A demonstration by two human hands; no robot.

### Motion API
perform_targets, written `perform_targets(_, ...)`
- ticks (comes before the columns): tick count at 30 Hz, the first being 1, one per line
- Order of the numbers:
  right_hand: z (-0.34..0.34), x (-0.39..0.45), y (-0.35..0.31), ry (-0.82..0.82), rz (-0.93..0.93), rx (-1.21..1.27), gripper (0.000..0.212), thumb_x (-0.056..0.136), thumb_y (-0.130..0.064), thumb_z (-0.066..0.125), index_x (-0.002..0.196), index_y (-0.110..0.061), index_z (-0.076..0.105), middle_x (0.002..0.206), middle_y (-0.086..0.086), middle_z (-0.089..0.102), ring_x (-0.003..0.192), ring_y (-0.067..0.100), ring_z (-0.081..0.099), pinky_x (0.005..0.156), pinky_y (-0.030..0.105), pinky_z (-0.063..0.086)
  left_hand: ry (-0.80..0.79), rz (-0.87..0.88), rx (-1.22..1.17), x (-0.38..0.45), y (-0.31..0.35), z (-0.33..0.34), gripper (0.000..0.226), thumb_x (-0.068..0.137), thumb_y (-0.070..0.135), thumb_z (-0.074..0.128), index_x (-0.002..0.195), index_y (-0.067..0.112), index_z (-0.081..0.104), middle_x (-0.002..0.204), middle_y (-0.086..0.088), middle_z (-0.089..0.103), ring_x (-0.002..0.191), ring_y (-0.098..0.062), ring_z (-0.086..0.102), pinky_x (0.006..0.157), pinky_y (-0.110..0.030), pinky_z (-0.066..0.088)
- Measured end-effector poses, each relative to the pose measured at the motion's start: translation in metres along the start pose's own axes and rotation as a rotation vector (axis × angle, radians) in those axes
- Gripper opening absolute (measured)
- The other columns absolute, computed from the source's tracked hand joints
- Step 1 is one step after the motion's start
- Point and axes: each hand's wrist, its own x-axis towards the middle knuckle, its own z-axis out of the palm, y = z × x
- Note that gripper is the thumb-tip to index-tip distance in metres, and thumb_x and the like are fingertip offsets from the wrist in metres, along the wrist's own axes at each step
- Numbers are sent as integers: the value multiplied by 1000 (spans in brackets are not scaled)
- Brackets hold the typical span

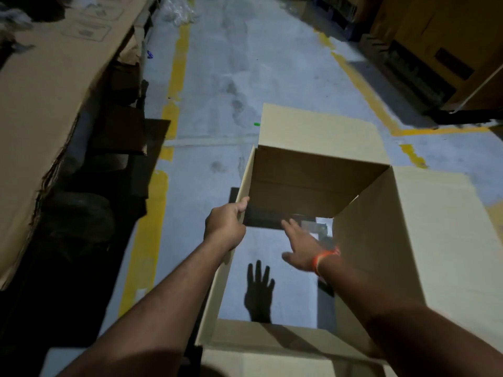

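Gripping carton point(313, 172), left hand point(224, 227), right hand point(302, 248) spread

Legible text: none. Cardboard sheet point(54, 66), up and left of the box point(408, 240): framed printed panels point(91, 31), too blurred to read. Carton point(424, 28), up and right of the box: dark rectangular label point(453, 63), illegible.

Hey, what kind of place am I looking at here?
Most likely a warehouse or packing area: yellow lane lines on the concrete floor, flattened cardboard stacked along the left, and the open carton that the left hand grips.
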Motion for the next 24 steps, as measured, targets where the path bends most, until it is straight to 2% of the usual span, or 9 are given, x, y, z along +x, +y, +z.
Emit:
perform_targets(3, 24, -36, 28, -67, 3, -7, 91, 95, -32, 62, 161, -26, 0, 170, 4, -3, 154, 29, 13, 124, 48, 23, -11, 0, 10, 10, -9, 14, 80, 92, -7, 44, 151, 46, 43, 143, -8, 57, 115, -35, 61, 85, -37, 54)
perform_targets(7, 30, -87, 53, -139, -10, -14, 90, 97, -32, 61, 162, -26, -1, 170, 5, -4, 154, 28, 17, 124, 41, 24, -3, -14, 6, 18, -21, 35, 81, 92, -8, 43, 153, 46, 40, 142, -9, 59, 114, -36, 62, 76, -31, 49)
perform_targets(10, 15, -115, 61, -196, -17, -48, 87, 99, -31, 59, 162, -25, 1, 170, 7, 0, 154, 29, 17, 124, 40, 23, -24, -28, 11, 16, -31, 45, 83, 92, -7, 41, 156, 45, 33, 146, -10, 55, 116, -37, 61, 77, -30, 49)
perform_targets(13, -1, -136, 60, -169, -28, -61, 80, 100, -33, 57, 162, -24, 8, 168, 8, 16, 151, 28, 26, 122, 37, 26, -119, 4, 83, -1, -38, 47, 85, 91, -6, 45, 161, 37, 22, 165, -13, 27, 140, -38, 43, 98, -34, 47)
perform_targets(15, -6, -153, 58, -147, -20, -71, 76, 100, -35, 56, 162, -23, 13, 163, 9, 28, 146, 28, 36, 119, 36, 32, -184, -4, 169, -19, -42, 45, 89, 91, -3, 48, 163, 36, 14, 169, -19, 5, 150, -42, 27, 112, -38, 39)
perform_targets(16, -5, -163, 57, -145, -11, -70, 75, 100, -36, 55, 162, -23, 15, 161, 10, 32, 143, 28, 39, 117, 36, 34, -203, -27, 212, -29, -44, 45, 90, 91, 0, 48, 163, 38, 10, 168, -24, 0, 151, -45, 20, 116, -41, 34)
perform_targets(19, 8, -191, 55, -135, 6, -55, 70, 101, -38, 53, 161, -22, 20, 159, 10, 37, 140, 27, 42, 114, 32, 35, -273, -249, 313, -59, -54, 48, 88, 90, 17, 48, 160, 46, 2, 163, -31, 10, 151, -47, 7, 117, -52, 26)
perform_targets(22, 27, -216, 57, -136, 62, -14, 63, 104, -42, 46, 159, -20, 25, 155, 13, 44, 140, 28, 44, 111, 31, 35, -409, -395, 294, -85, -75, 62, 95, 88, 36, 50, 151, 51, -19, 156, -22, 35, 139, -45, 35, 116, -53, 30)
perform_targets(24, 37, -231, 59, -130, 114, 20, 62, 105, -48, 41, 158, -21, 28, 153, 14, 46, 140, 30, 44, 112, 33, 36, -477, -391, 268, -99, -86, 73, 98, 92, 31, 52, 144, 38, -31, 153, -23, 39, 131, -40, 47, 111, -45, 41)
